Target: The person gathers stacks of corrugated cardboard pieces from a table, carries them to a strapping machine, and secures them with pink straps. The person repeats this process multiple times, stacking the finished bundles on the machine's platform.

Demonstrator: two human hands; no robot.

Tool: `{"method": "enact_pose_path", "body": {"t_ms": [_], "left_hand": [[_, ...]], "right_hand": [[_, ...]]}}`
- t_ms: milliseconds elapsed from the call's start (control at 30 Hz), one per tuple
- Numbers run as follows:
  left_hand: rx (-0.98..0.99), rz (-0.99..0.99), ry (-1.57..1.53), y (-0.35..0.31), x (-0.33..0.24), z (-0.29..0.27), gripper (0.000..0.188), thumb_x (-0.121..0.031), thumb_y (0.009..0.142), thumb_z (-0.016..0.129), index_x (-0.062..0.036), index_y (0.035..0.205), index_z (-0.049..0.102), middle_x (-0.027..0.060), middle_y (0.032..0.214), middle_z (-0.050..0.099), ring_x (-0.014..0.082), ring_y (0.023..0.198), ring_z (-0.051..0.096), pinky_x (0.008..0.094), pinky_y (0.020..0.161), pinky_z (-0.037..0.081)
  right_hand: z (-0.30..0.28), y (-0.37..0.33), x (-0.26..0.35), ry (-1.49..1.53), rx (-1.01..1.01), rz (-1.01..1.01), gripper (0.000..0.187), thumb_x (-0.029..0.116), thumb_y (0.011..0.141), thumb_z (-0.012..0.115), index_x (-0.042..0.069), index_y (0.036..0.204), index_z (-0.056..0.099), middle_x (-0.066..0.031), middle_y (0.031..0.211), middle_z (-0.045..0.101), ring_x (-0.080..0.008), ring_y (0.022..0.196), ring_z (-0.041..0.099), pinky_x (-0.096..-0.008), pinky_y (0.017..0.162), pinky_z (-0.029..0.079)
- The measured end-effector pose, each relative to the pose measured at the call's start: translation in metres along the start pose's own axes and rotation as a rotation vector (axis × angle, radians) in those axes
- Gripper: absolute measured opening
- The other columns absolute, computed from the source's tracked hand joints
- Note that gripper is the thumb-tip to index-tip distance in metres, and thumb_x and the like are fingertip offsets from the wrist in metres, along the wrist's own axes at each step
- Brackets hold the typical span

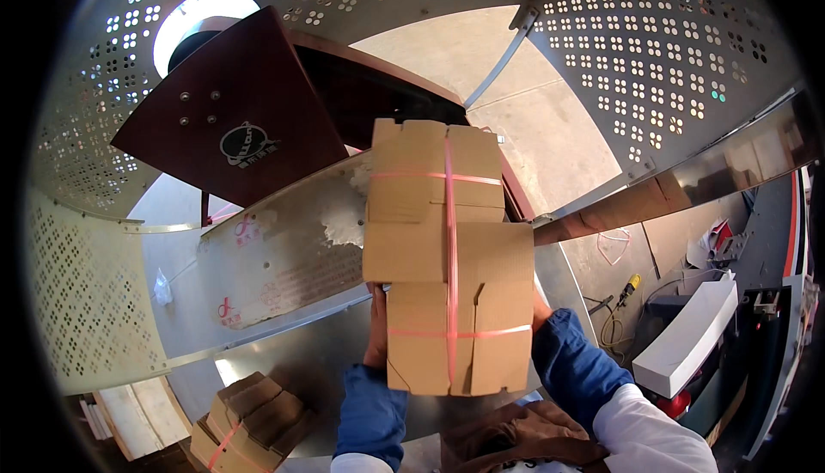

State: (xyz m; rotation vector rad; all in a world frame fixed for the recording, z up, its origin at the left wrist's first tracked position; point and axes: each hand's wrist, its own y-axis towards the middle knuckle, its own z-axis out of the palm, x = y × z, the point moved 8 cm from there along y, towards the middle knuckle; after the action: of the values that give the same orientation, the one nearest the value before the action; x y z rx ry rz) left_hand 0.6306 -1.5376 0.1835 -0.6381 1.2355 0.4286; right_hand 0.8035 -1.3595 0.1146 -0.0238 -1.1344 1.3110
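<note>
A stack of folded brown cardboard boxes (498, 301), tied lengthwise and crosswise with pink strapping, fills the space in front of me. My left hand (375, 327) grips its left side and my right hand (541, 308) its right side. Most of my fingers are hidden behind the cardboard. The far end of the bundle reaches a dark red machine (292, 86). Under and beside it lies a worn sheet of cardboard (284, 254) with pink print and a torn patch. At the lower left sits another strapped cardboard bundle (249, 421).
Perforated metal panels (644, 52) curve around the far side and left. A shiny metal rail (670, 194) runs along the right. Beyond it are a long white box (687, 335), a yellow-handled tool (632, 286) and a cable on the floor.
</note>
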Motion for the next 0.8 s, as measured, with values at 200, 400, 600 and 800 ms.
{"method": "enact_pose_path", "body": {"t_ms": [200, 400, 600, 800], "left_hand": [[-0.074, -0.32, -0.458, -0.11, 0.083, 0.068, 0.048, -0.036, 0.106, 0.04, -0.0027, 0.142, 0.04, 0.0155, 0.129, 0.057, 0.022, 0.11, 0.062, 0.0305, 0.091, 0.052], [-0.136, -0.473, -0.115, -0.125, 0.139, 0.058, 0.049, -0.038, 0.105, 0.041, -0.004, 0.138, 0.052, 0.0076, 0.132, 0.059, 0.0223, 0.122, 0.055, 0.0322, 0.105, 0.04], [-0.307, -0.494, -0.502, -0.086, 0.106, 0.078, 0.066, -0.053, 0.103, 0.039, -0.0041, 0.148, 0.04, 0.0058, 0.149, 0.046, 0.0203, 0.133, 0.045, 0.0328, 0.111, 0.033], [-0.243, -0.515, -0.344, -0.102, 0.161, 0.097, 0.064, -0.052, 0.103, 0.041, -0.0027, 0.144, 0.044, 0.0055, 0.142, 0.051, 0.0175, 0.127, 0.048, 0.0307, 0.107, 0.036]], "right_hand": [[-0.014, -0.093, 0.052, -0.221, -0.007, 0.056, 0.07, 0.058, 0.1, 0.041, 0.008, 0.149, 0.035, -0.0082, 0.144, 0.047, -0.0192, 0.129, 0.046, -0.0392, 0.106, 0.04], [-0.09, -0.118, 0.026, -0.305, -0.009, 0.098, 0.06, 0.05, 0.103, 0.042, 0.005, 0.143, 0.045, -0.0066, 0.136, 0.055, -0.0169, 0.121, 0.054, -0.0336, 0.101, 0.046], [-0.087, -0.136, 0.044, -0.222, 0.016, -0.002, 0.061, 0.05, 0.105, 0.037, 0.004, 0.144, 0.044, -0.0078, 0.137, 0.055, -0.0171, 0.125, 0.05, -0.034, 0.105, 0.041], [-0.151, -0.098, 0.013, -0.227, -0.093, 0.178, 0.047, 0.039, 0.104, 0.044, 0.002, 0.131, 0.055, -0.0111, 0.118, 0.064, -0.0203, 0.107, 0.062, -0.0351, 0.094, 0.05]]}}
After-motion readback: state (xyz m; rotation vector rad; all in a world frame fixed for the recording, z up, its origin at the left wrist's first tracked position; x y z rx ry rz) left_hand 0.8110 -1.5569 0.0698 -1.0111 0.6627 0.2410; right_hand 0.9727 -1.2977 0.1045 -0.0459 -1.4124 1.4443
